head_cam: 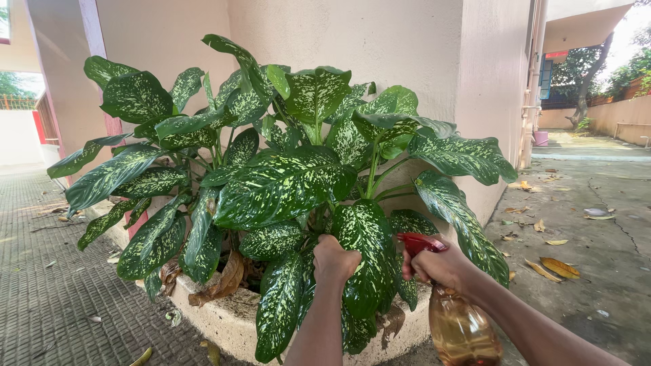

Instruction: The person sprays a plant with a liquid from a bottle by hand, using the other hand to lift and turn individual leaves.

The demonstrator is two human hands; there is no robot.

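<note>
Nearest, an amber spray bottle (463,330) with a red trigger head hangs from the right hand (439,265), which is closed around its neck. Just left, the left hand (333,261) is closed on a speckled green leaf (367,257) of the big plant (285,176). Its concrete planter (234,318) stands against the far pink wall (380,41); dry leaves (550,266) litter the pavement right.

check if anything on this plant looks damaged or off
A few brown, dried leaves hang limp at the plant's base, over the rim of the concrete planter, unlike the glossy green spotted leaves above. The left hand grips a leaf; the right hand holds a spray bottle.
</note>
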